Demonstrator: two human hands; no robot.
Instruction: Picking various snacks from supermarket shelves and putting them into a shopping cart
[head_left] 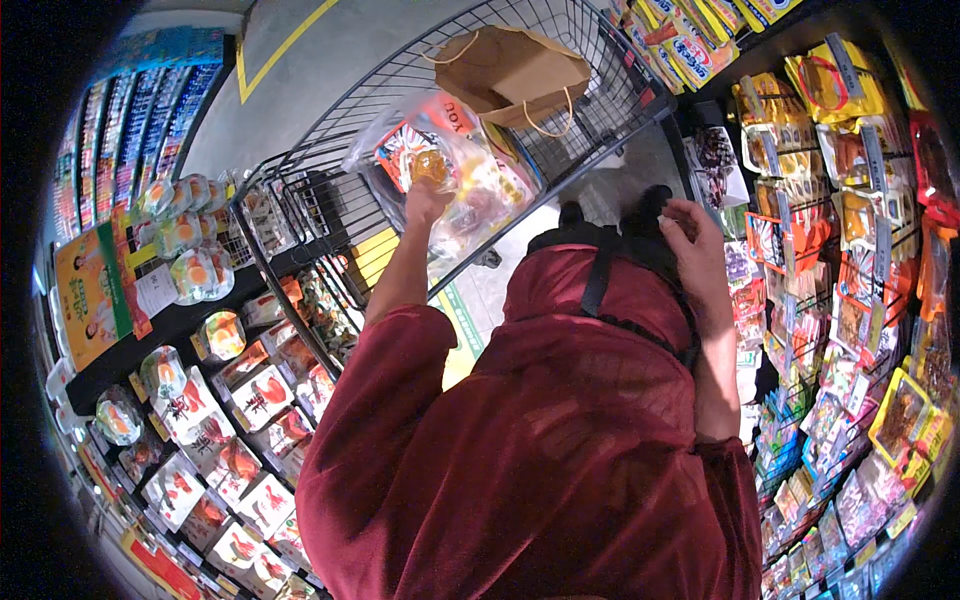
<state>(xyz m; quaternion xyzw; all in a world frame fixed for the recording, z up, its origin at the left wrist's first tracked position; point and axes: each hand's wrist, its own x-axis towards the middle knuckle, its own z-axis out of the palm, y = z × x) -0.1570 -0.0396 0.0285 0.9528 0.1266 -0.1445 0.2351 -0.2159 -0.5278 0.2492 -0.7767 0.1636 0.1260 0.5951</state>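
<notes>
My left hand (431,198) reaches into the metal wire shopping cart (385,85), its fingers closed on a small amber-coloured round pack (430,167). What is inside the pack is too small to make out. Under and around it lies a clear plastic bag (480,205) with orange, black and white printed packaging in it. A brown paper bag (510,72) with twisted handles stands open at the cart's far end. My right hand (697,245) hangs beside my right hip, fingers loosely curled and apart, with nothing visible in it.
At left, a shelf carries several trays of packed food (265,395) and clear round packs (203,272). Close on my right rises a rack of hanging snack packs (790,240). Grey floor (285,50) with a yellow line shows beyond the cart.
</notes>
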